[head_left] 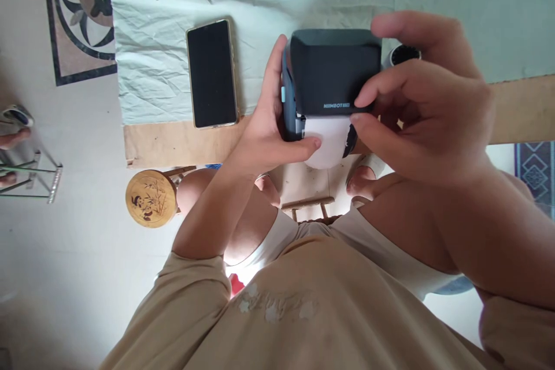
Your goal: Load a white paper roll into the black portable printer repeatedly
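A black label printer (336, 69) with "NIIMBOT" on its lid is held up at the table's near edge. My left hand (269, 121) grips its left side, fingers along the casing and thumb on the white label paper (327, 141) that hangs from under the lid. At the lid's lower right corner, my right hand (433, 92) pinches with thumb and forefinger, its other fingers curled or raised. Part of a dark-topped white round object (403, 55) shows behind my right hand. Left of the printer, a phone (212, 74) lies face up with a dark screen.
Pale green cloth (147, 69) covers the wooden table (173, 141), leaving its near edge bare. A round wooden stool (151, 198) stands by my left knee. At far left, another person's foot (15, 137) shows near a metal-framed stand (43, 176).
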`<state>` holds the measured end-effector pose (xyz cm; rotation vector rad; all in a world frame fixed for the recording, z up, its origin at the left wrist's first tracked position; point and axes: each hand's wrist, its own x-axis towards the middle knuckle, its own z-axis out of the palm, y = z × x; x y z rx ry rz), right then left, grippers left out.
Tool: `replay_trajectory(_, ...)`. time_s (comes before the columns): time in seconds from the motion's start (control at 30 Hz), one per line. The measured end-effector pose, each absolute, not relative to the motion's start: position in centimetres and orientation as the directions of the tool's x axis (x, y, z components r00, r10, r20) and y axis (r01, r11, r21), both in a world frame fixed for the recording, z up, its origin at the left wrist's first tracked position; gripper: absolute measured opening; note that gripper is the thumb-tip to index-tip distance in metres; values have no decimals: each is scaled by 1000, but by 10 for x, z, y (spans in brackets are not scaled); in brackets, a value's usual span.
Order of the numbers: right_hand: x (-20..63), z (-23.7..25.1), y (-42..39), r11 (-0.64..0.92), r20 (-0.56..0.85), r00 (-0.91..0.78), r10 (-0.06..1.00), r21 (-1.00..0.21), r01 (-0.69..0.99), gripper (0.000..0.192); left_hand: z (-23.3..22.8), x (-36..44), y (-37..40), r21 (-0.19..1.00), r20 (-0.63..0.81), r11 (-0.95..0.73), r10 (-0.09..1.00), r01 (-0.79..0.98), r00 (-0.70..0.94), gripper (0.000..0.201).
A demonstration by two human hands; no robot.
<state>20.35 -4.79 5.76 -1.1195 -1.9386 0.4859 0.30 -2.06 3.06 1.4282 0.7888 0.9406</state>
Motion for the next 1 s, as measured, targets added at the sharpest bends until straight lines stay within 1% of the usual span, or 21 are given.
replay_trajectory(0.13,202,55,-47,526,454,-268,850,-692,495,15,26,2,-19,991,127,-99,888,-85,443,112)
replay_trajectory(0.23,200,53,-47,530,474,-242,846,-701,478,14,21,2,-16,989,132,-88,891,-121,434,113)
replay_trajectory(0.27,199,53,-47,526,470,-241,849,-714,462,18,19,2,-15,985,143,-86,888,-147,437,113)
replay_trajectory(0.33,198,53,-47,504,438,-249,864,-762,407,33,18,3,-13,971,191,-98,867,-218,460,111)
replay_trajectory(0.4,198,53,-48,466,390,-267,881,-811,354,48,19,5,-14,961,216,-102,859,-259,464,100)
replay_trajectory(0.47,198,53,-47,442,363,-272,891,-830,339,55,24,7,-17,963,197,-92,883,-255,426,82)
replay_trajectory(0.53,198,53,-47,421,344,-269,900,-845,329,55,30,10,-22,963,161,-66,916,-260,367,70)
replay_trajectory(0.57,198,52,-46,410,335,-266,904,-854,320,55,33,11,-24,961,148,-51,926,-273,349,69)
replay_trajectory(0.7,199,53,-46,364,292,-269,918,-890,276,51,36,11,-26,948,111,17,919,-319,378,76)
replay_trajectory(0.8,199,55,-46,343,270,-264,926,-894,289,51,35,9,-24,944,101,37,914,-328,393,76)
replay_trajectory(1.0,197,54,-43,370,291,-266,919,-868,331,51,34,6,-21,950,82,56,904,-308,420,74)
